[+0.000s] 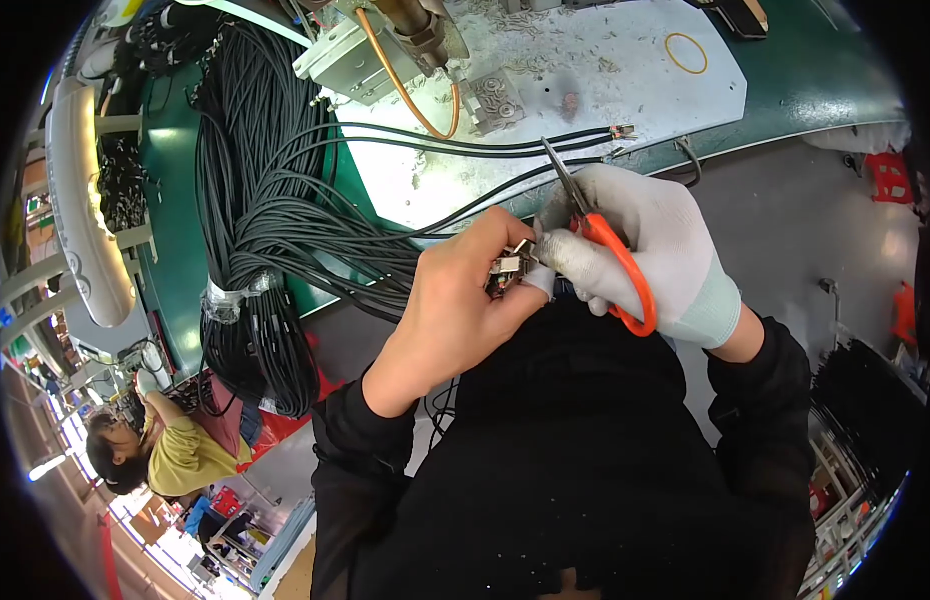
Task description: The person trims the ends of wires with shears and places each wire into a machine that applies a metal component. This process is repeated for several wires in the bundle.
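My bare left hand (455, 305) pinches a small metal connector (509, 266) at the end of a black cable. My right hand (650, 250), in a white glove, grips orange-handled cutters (615, 262) whose metal jaws point up past the fingers, and its fingertips also touch the connector. Both hands meet just above my dark clothing. A few loose black cables (465, 145) run from the bundle across the bench to bare copper ends at the right.
A thick bundle of black cables (255, 220), taped at one point, hangs over the green bench edge at left. A metal press with an orange hose (405, 80) stands on the white mat (595, 90). Another person in yellow (175, 455) sits at lower left.
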The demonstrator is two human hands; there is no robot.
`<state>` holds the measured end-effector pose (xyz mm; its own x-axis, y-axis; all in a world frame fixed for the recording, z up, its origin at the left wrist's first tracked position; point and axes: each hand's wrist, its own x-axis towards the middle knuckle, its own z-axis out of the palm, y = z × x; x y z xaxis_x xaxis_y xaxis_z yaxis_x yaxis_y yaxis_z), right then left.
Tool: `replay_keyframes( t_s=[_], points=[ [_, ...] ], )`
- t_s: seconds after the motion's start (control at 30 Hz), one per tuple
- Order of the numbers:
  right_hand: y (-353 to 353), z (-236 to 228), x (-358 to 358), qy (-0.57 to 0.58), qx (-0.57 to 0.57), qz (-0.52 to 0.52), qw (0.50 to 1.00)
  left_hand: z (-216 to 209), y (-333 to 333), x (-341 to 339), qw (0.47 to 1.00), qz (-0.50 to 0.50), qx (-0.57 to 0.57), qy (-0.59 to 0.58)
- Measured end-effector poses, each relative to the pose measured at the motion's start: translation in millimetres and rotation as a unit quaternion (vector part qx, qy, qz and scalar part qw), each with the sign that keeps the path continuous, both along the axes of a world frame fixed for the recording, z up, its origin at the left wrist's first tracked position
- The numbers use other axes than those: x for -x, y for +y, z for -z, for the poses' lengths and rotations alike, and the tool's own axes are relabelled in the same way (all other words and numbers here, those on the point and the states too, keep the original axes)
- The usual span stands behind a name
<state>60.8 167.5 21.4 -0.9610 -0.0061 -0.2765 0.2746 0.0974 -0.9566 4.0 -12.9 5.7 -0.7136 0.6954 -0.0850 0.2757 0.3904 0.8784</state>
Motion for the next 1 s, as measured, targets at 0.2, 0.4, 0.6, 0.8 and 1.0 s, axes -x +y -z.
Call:
replay_keyframes(
  t_s=[0.2,0.4,0.6,0.8,1.0],
  points=[
    [-5,5,-4,0.098,-0.115,-0.016,0.988,-4,2,6,0.999,0.010,0.018,-0.042],
    [-15,15,-6,0.172,-0.212,0.040,0.961,0,-2,9,0.993,-0.011,-0.056,-0.108],
    [-14,8,-3,0.133,-0.213,0.028,0.968,27,-22,7,0.982,0.001,-0.190,0.023],
    [9,6,3,-0.185,0.261,-0.110,0.941,25,-22,26,0.941,0.172,-0.186,0.224],
    [-8,-6,1,-0.151,0.157,-0.053,0.975,16,-21,10,0.945,0.010,-0.234,-0.228]
  ],
)
